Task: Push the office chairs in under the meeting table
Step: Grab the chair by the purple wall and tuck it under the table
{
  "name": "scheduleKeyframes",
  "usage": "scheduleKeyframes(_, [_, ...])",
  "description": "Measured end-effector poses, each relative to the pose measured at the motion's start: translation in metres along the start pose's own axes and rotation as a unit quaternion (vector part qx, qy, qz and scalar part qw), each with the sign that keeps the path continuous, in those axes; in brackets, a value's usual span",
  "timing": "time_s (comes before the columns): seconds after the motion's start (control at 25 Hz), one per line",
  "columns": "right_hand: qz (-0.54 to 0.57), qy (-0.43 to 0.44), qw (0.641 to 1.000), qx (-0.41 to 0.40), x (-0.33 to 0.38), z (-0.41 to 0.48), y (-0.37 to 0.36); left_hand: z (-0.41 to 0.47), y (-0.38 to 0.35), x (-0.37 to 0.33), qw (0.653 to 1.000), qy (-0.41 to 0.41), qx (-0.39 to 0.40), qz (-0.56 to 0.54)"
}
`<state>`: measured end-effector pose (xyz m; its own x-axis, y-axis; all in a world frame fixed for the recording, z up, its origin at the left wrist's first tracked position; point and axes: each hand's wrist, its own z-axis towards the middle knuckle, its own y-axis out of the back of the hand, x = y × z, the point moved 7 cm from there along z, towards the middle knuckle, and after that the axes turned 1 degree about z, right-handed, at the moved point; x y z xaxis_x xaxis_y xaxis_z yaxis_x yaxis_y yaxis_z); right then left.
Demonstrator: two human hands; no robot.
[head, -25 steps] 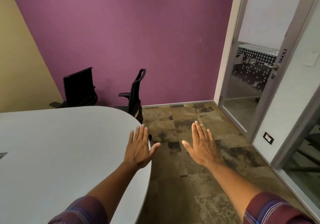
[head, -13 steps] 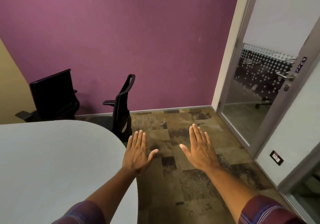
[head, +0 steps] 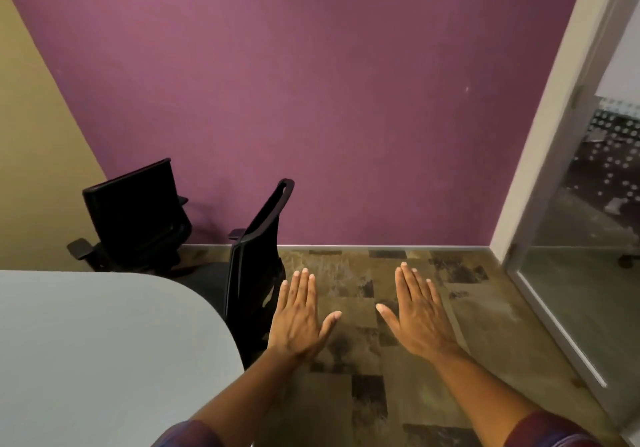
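Observation:
The white meeting table (head: 104, 349) with a rounded end fills the lower left. A black office chair (head: 254, 273) stands at its rounded end, seen side-on, its seat partly under the top. A second black chair (head: 136, 214) stands farther back by the purple wall, turned away from the table. My left hand (head: 298, 318) is held flat, palm down, just right of the near chair's back, not touching it. My right hand (head: 420, 315) is flat and open over the carpet. Both hands hold nothing.
A purple wall (head: 329, 100) closes the far side and a beige wall (head: 31, 152) the left. A glass door in a white frame (head: 568, 204) stands on the right. Patchy brown carpet (head: 398, 394) runs between table and door.
The view has moved forward and swung, so the chairs and purple wall look closer. Both hands stay flat and open in front, and the near chair now sits right beside my left hand.

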<state>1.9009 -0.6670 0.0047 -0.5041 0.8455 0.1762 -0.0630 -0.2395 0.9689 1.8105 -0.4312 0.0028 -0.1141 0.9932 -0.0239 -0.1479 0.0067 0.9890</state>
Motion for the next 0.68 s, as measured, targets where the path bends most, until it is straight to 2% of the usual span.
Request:
scheduleKeyframes(0.16, [0.004, 0.068, 0.997, -0.026, -0.033, 0.121, 0.009, 0.096, 0.011, 0.018, 0.997, 0.046, -0.060, -0.002])
scheduleKeyframes(0.32, [0.036, 0.108, 0.994, -0.007, -0.031, 0.218, 0.006, 0.158, 0.028, 0.056, 0.992, 0.107, -0.064, 0.004])
scheduleKeyframes(0.4, [0.031, 0.151, 0.987, -0.033, -0.019, 0.266, -0.003, 0.187, 0.034, 0.083, 0.986, 0.151, -0.062, 0.016])
scheduleKeyframes(0.52, [0.053, 0.189, 0.980, -0.014, 0.013, 0.337, -0.016, 0.217, 0.037, 0.135, 0.973, 0.221, -0.062, 0.009])
scheduleKeyframes(0.68, [0.056, 0.275, 0.960, -0.005, 0.071, 0.425, -0.043, 0.243, 0.018, 0.197, 0.954, 0.299, -0.005, 0.021])
